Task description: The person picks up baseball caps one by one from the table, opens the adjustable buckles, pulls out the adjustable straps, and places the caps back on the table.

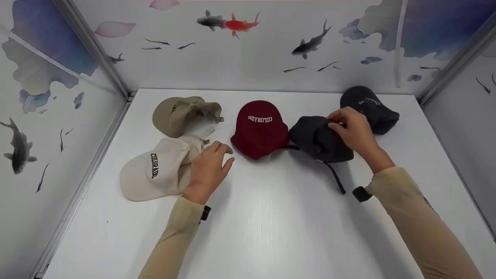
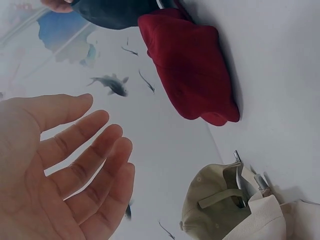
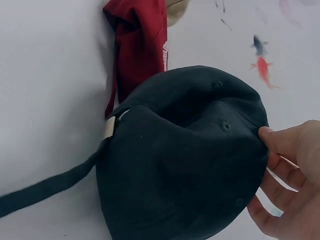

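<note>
My right hand pinches the top of a dark cap between thumb and fingers. In the right wrist view this dark cap shows its dented crown, with a loose strap trailing to the left. A red cap with white lettering lies just left of it. My left hand holds nothing; its fingers are relaxed, over the edge of a cream cap in the head view. Behind the cream cap lies a khaki cap. In the left wrist view the left palm faces the camera.
Another dark cap lies at the back right, beyond the right hand. All the caps are on a white table. Panels printed with fish enclose it, with the back wall close behind the caps and side walls left and right.
</note>
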Demonstrator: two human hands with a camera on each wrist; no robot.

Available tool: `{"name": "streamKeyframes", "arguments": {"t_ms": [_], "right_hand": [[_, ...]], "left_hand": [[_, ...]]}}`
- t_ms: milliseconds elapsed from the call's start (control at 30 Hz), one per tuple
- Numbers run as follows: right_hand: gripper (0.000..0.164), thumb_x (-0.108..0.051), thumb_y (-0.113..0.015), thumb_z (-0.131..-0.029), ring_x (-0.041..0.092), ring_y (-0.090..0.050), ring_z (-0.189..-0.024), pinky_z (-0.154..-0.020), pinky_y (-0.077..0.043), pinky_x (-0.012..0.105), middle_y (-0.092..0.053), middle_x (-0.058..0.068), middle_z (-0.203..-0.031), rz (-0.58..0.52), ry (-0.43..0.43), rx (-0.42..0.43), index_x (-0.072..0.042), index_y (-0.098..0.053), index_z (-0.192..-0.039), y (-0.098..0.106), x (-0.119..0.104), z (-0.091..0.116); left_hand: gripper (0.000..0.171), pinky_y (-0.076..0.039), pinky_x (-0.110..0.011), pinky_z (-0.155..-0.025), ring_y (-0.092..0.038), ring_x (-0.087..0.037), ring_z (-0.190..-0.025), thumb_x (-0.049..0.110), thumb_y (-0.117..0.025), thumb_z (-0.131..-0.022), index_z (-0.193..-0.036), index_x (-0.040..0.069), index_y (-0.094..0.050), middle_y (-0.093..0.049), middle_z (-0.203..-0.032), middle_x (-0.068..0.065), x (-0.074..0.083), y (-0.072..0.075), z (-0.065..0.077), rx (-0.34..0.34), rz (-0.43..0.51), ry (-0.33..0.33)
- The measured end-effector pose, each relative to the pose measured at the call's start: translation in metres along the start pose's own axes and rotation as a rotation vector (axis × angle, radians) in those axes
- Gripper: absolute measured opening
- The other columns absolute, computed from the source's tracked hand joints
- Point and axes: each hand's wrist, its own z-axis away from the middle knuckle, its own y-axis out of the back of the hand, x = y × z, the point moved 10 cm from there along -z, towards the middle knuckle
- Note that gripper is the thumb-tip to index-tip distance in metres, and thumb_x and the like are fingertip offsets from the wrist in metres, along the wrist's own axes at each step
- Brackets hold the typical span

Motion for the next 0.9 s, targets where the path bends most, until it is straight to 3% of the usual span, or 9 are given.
{"name": "streamKeyframes", "arguments": {"t_ms": [133,300,467,733,900], "right_hand": [[0.016,-0.002,-0.065,-0.094,0.037,-0.065,-0.104,-0.087,-0.049,0.026,-0.065,0.020,-0.110,0.006,0.025,0.005,0.002,-0.067,-0.110,0.006,-0.009,0.004],[0.016,-0.001,-0.067,-0.093,0.035,-0.067,-0.102,-0.077,-0.037,0.002,-0.066,0.019,-0.108,-0.014,0.044,-0.001,0.001,-0.068,-0.109,0.010,-0.021,0.010],[0.016,0.001,-0.067,-0.092,0.030,-0.067,-0.099,-0.076,-0.039,0.000,-0.067,0.018,-0.106,-0.021,0.067,-0.007,0.001,-0.068,-0.107,0.013,-0.034,0.018],[0.015,0.001,-0.069,-0.091,-0.012,-0.055,-0.088,-0.076,-0.042,0.001,-0.069,0.014,-0.103,-0.015,0.102,0.000,-0.001,-0.069,-0.106,0.022,-0.050,0.031],[0.015,0.002,-0.069,-0.090,-0.013,-0.056,-0.089,-0.076,-0.043,0.002,-0.071,0.013,-0.104,-0.040,0.125,-0.011,-0.001,-0.069,-0.105,0.025,-0.061,0.038]], "left_hand": [[0.014,-0.056,-0.035,-0.062,-0.069,-0.022,-0.083,0.023,-0.076,-0.089,-0.098,0.016,-0.067,-0.066,-0.096,-0.001,0.006,-0.002,0.000,0.000,0.003,-0.021],[0.015,-0.055,-0.033,-0.058,-0.068,-0.020,-0.080,0.023,-0.077,-0.088,-0.097,0.017,-0.066,-0.065,-0.095,0.000,0.015,-0.002,0.001,0.017,-0.002,-0.056],[0.015,-0.056,-0.030,-0.061,-0.068,-0.018,-0.082,0.022,-0.076,-0.089,-0.099,0.016,-0.066,-0.064,-0.097,0.001,0.027,-0.003,0.003,0.000,0.012,-0.087],[0.015,-0.056,-0.027,-0.065,-0.066,-0.014,-0.084,0.024,-0.076,-0.089,-0.099,0.018,-0.066,-0.063,-0.096,0.003,0.049,-0.002,0.004,-0.001,0.015,-0.166],[0.015,-0.056,-0.026,-0.066,-0.066,-0.013,-0.085,0.022,-0.076,-0.089,-0.099,0.017,-0.067,-0.063,-0.097,0.002,0.064,-0.002,0.005,0.004,0.012,-0.226]]}}
